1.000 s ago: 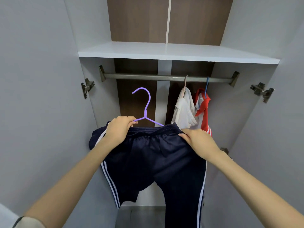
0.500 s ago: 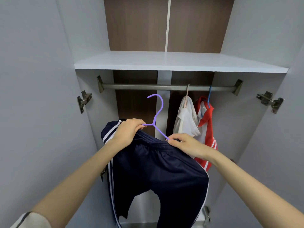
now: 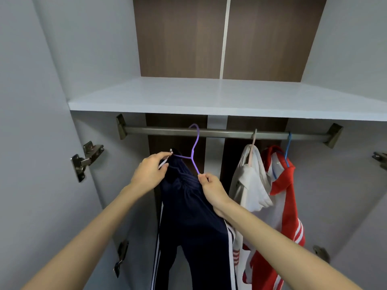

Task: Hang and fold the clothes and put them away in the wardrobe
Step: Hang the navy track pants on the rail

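Navy trousers point(image 3: 188, 206) drape a purple hanger point(image 3: 191, 157) whose hook meets the rail point(image 3: 230, 133) just above both hands. Its bar slants: the left hand point(image 3: 149, 172) grips the higher end with the waistband, and the right hand point(image 3: 211, 189) pinches the lower, nearer end.

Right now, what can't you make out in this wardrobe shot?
Head view only:
- Hook of the purple hanger: on the rail or just in front, angle leaves unclear.
- Legs of the navy trousers: cut off by bottom edge.
- Hanger arm ends: covered by waistband, left hand and right hand.
- Shoulders of the pink hanger: hidden inside the white shirt.
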Motion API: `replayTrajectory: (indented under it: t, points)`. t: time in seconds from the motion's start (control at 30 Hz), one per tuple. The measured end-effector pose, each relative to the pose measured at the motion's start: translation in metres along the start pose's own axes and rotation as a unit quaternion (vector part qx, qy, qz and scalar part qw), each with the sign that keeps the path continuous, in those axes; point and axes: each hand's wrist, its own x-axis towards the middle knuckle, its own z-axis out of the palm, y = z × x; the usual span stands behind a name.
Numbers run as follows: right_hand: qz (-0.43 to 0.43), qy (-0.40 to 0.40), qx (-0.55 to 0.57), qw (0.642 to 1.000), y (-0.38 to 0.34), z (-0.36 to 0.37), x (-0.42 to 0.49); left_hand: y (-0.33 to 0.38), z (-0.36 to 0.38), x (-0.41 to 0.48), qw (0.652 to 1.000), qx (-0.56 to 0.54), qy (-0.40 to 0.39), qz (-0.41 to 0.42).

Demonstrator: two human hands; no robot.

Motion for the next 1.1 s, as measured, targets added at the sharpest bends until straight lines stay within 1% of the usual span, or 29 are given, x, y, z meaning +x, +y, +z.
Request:
replayTrajectory:
  t: [0.13,0.3,0.4,0.57,0.67,0.77,0.87,0.97,1.1]
  points:
    - [-0.016,0.024,0.026,0.999,0.003,0.011,0.035,-0.009,0.006,0.019,1.0,-0.005,0.015,0.007]
    - [-0.01,0.028,0.025,0.999,0.009,0.016,0.065,-0.013,0.017,0.036,1.0,-0.023,0.002,0.011]
    - [0.001,0.015,0.006,1.0,0.014,0.018,0.078,-0.014,0.022,0.038,1.0,-0.02,0.001,0.021]
    - [0.03,-0.018,-0.021,0.999,0.018,0.019,0.089,-0.016,0.025,0.036,1.0,-0.003,-0.004,0.015]
    - [0.052,-0.033,-0.021,0.998,0.018,0.021,0.092,-0.014,0.026,0.033,1.0,0.003,-0.009,0.015]
    - [0.07,-0.031,-0.016,0.997,0.018,0.021,0.09,-0.012,0.025,0.026,1.0,0.011,-0.009,0.015]
    - [0.076,-0.026,-0.012,0.997,0.018,0.019,0.085,-0.01,0.023,0.016,1.0,0.011,-0.014,0.01]
    - [0.081,-0.043,0.011,0.996,0.017,0.014,0.077,-0.009,0.02,0.004,1.0,0.014,-0.017,0.005]
    - [0.074,-0.056,-0.007,0.996,0.015,0.003,0.057,-0.003,0.016,-0.016,1.0,0.01,-0.018,0.001]
